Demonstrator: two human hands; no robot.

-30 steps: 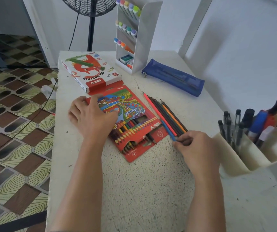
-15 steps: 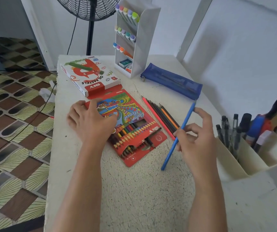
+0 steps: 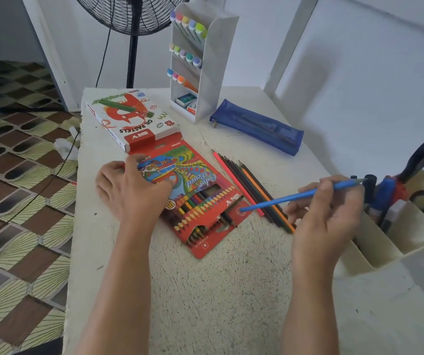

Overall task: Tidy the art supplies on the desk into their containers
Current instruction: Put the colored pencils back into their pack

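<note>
L hand (image 3: 131, 188): palm down on left part of pencil box (image 3: 205, 198); fingers loose, spread over its far-left corner, thumb on printed cover. Presses, no curl round anything.
R hand (image 3: 326, 213): raised above desk (image 3: 218, 290), right of box; thumb + fingers pinch blue pencil (image 3: 290, 197) toward its pointed half.
Blue pencil: clear of desk, near level, slightly tilted. Sharpened tip points right, toward organiser (image 3: 385, 247); blunt end sits over box's near-right corner. Contact w/ box: cannot tell.
Pencil box: red card pack, flat on desk centre, lying diagonally. Cut-out window shows row of coloured pencils inside. Far red flap meets oil pastels box (image 3: 131, 119); touching or tucked under, cannot tell.
Loose pencils (image 3: 251, 185): approx. six, side by side on desk just right of pencil box, tips pointing away from person. Pink one nearest box, then dark ones, one orange. Near ends hidden behind R hand.
Oil pastels box: white/red, closed, flat at far-left of desk.
Marker rack (image 3: 218, 73): white, upright, far centre; three tiers of pastel-capped markers, small boxes in bottom shelf.
Pouch (image 3: 257, 126): blue mesh, zipped, flat, right of rack.
Organiser: cream, compartmented, right edge; holds dark pens, blue/red items. R hand near it, apart.
Backgrd: fan (image 3: 134, 14) on stand behind desk; patterned tile floor (image 3: 13, 201) at left.
</note>
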